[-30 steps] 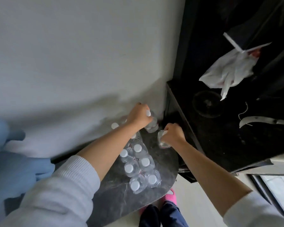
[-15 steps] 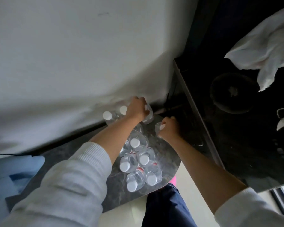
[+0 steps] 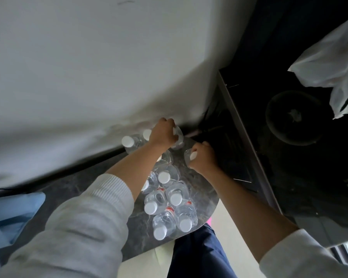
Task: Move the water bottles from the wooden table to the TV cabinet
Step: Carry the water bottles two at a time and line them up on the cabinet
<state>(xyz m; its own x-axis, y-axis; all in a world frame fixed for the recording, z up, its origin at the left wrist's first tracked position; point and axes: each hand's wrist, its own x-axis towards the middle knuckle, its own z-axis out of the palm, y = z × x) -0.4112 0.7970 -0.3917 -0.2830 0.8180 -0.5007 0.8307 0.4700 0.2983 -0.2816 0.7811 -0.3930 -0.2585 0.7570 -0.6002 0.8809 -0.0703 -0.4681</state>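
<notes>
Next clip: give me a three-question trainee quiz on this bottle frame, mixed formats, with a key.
1. True or false: the left hand grips a bottle at the table's far end.
2. What does the right hand hold? A) white bag B) capped water bottle C) nothing
3. Fill in: the caps on the standing bottles are ____.

Key: 1 true; 2 B; 3 white. The white bag lies on the dark cabinet, untouched.

Many small clear water bottles [image 3: 170,201] with white caps stand upright, packed close, on the dark table [image 3: 141,233], near its round end; two more bottles [image 3: 132,143] stand by its wall edge.
</notes>
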